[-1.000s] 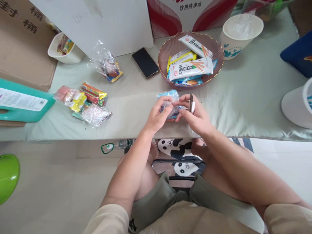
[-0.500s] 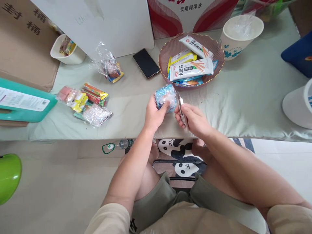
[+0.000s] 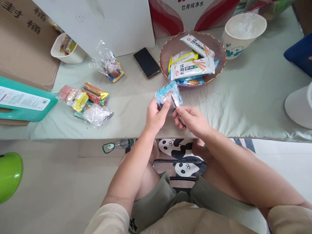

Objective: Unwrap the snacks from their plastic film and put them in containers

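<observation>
My left hand [image 3: 155, 116] is closed around a blue snack packet in clear wrap [image 3: 166, 93], holding it just above the table's near edge. My right hand [image 3: 190, 119] is closed on a small metal tool with a blade [image 3: 175, 104], its tip resting against the packet's right side. Both hands sit in front of a brown ribbed basket [image 3: 165, 53] holding several long snack packs [image 3: 192, 67].
A black phone [image 3: 146, 62] lies left of the basket. Loose snack packets [image 3: 84, 102] and a crumpled clear bag [image 3: 107, 63] lie at left, beside a white tub [image 3: 68, 52] and a teal jug [image 3: 24, 102]. Paper cups [image 3: 241, 31] stand at right. Cardboard boxes line the back.
The packet has tilted and shifted slightly right in my left hand. My right hand turned the tool and brought its tip against the packet.
</observation>
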A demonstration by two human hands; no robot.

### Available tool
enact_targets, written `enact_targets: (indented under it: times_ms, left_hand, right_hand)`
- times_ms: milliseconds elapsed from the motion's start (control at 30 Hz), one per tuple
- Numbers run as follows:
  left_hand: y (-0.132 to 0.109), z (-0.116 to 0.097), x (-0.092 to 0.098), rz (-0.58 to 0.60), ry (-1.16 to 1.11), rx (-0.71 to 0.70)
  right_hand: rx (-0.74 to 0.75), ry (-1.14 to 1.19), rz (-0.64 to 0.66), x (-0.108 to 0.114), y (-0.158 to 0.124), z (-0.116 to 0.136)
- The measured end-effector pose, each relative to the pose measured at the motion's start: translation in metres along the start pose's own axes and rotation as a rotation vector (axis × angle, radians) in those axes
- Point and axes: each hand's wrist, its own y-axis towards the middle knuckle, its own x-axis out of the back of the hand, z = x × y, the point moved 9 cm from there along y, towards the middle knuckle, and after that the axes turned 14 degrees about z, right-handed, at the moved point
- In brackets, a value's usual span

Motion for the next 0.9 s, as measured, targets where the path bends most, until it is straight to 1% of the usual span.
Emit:
enact_targets:
  times_ms: [133,300,367,400,433,500,533,600,700,767,833,867,900]
  left_hand:
    - [-0.005,0.0,0.01,-0.11,-0.116,0.029]
    - [-0.011,-0.004,0.033,-0.257,-0.287,0.095]
    - [-0.011,-0.003,0.043,-0.272,-0.316,0.128]
    - [-0.01,-0.001,0.046,-0.267,-0.325,0.153]
    - [-0.01,0.001,0.048,-0.253,-0.335,0.182]
    - [-0.011,0.007,0.048,-0.212,-0.367,0.247]
    - [-0.011,0.01,0.046,-0.186,-0.389,0.275]
    - [-0.012,0.013,0.039,-0.124,-0.444,0.318]
    - [-0.013,0.012,0.021,0.001,-0.518,0.367]
    - [-0.014,0.013,0.009,0.081,-0.51,0.406]
    - [-0.016,0.015,-0.001,0.132,-0.457,0.447]
    - [-0.018,0.017,-0.005,0.147,-0.43,0.465]
    - [-0.019,0.019,-0.009,0.157,-0.41,0.479]
  right_hand:
    - [-0.029,-0.055,0.064,-0.01,-0.001,-0.001]
    - [-0.106,-0.166,0.151,-0.017,-0.003,-0.01]
    - [-0.09,-0.285,0.161,-0.013,-0.005,-0.008]
    - [-0.048,-0.392,0.135,-0.008,-0.006,-0.003]
    - [0.013,-0.527,0.084,-0.002,-0.008,0.004]
    - [0.125,-0.822,-0.065,0.012,-0.016,0.02]
    - [0.15,-0.949,-0.14,0.019,-0.02,0.024]
    - [0.113,-1.126,-0.25,0.035,-0.026,0.025]
    - [-0.002,-1.253,-0.363,0.059,-0.034,0.021]
    - [-0.013,-1.306,-0.452,0.071,-0.04,0.024]
    - [0.064,-1.324,-0.531,0.074,-0.046,0.033]
    - [0.134,-1.307,-0.531,0.071,-0.048,0.037]
    - [0.216,-1.27,-0.496,0.065,-0.048,0.04]
